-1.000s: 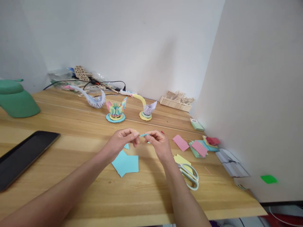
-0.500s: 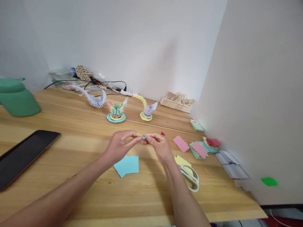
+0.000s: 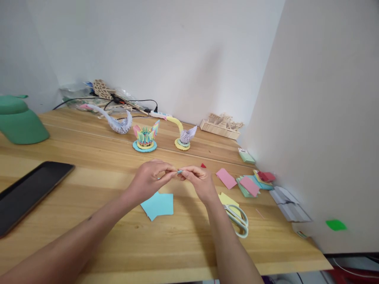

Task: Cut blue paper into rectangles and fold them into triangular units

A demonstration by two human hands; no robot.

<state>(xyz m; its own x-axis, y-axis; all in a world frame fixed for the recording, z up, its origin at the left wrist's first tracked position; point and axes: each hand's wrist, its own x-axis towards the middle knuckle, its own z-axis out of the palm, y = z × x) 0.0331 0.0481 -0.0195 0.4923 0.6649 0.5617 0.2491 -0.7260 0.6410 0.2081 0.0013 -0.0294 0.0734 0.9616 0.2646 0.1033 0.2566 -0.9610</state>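
Between the fingertips of both hands is a small folded piece of blue paper (image 3: 179, 172), mostly covered by the fingers. My left hand (image 3: 152, 177) pinches its left end, and my right hand (image 3: 197, 181) pinches the right end. Both hands are raised over the middle of the wooden table. Below my left hand lie blue paper sheets (image 3: 158, 205), overlapping each other. Scissors (image 3: 241, 221) with pale handles rest partly on yellow paper (image 3: 226, 199), beside my right forearm. A tiny red folded piece (image 3: 203, 165) lies just beyond my right hand.
Folded-paper swans, one white (image 3: 118, 124) and one yellow-necked (image 3: 186, 136), stand behind a multicoloured paper model (image 3: 145, 138). Pink paper (image 3: 226, 178) and coloured stacks lie right, near the wall. A black tablet (image 3: 32, 193) and green container (image 3: 23, 126) are left. A wooden model (image 3: 222, 126) stands behind.
Both hands keep their pinch on the blue paper, with only a very slight shift of the fingers. The whole view has moved slightly; the things on the table stay put.
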